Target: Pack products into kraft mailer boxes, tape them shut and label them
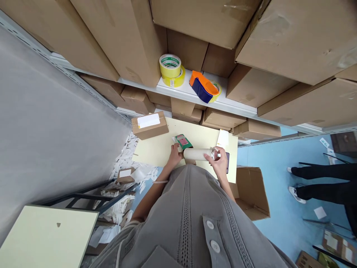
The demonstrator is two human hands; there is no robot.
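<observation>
My right hand (219, 160) is closed around the shiny metallic end of a white cylinder (196, 154), which looks like a bottle or tumbler. The cylinder lies level, pointing left, above a small cardboard box (190, 162) that is mostly hidden. My left hand (174, 154) has its fingers bent at the left edge of this box. Just beyond the fingers lies a green packet (183, 141) with a pink picture. Partly behind my right hand, a dark phone (228, 163) rests on the pale table (160, 150).
A labelled carton (150, 127) stands at the table's back left, white labels (222, 138) at its back right. Overhead, a shelf (181, 91) bears tape rolls (170, 69), an orange-and-blue tape dispenser (205, 87) and cartons. An open carton (252, 191) sits right; another person's legs (323, 178) show beyond.
</observation>
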